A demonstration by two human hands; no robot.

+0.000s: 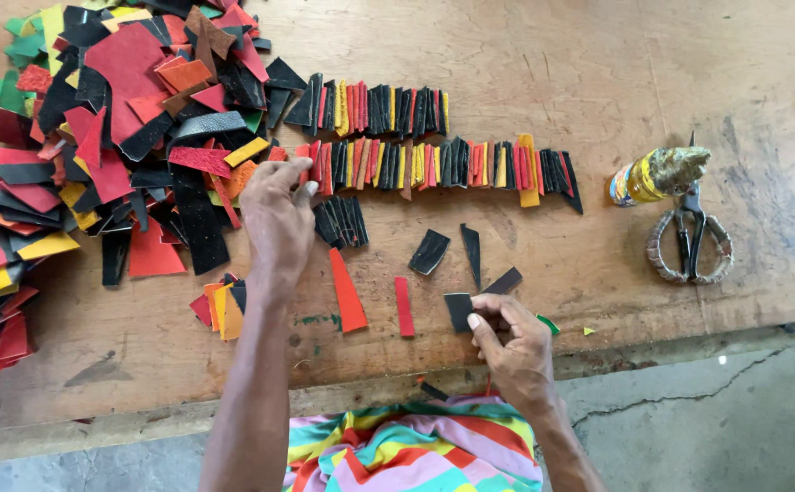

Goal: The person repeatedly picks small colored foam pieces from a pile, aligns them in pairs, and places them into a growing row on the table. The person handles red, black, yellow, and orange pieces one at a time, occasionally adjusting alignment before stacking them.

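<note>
Right hand (pixel 511 342) on black piece (pixel 459 310) at table edge (pixel 652 351)

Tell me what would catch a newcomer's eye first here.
A big heap of red, black and yellow scraps fills the table's left side. Two neat rows of upright strips run across the middle, where the left hand reaches. The right hand pinches a black piece near the front edge.

Two bare arms extended, hands apart

Left hand (pixel 279 214) reaches farther forward, fingers curled downward; right hand (pixel 511 342) sits nearer the body, fingers and thumb pinched together.
</note>
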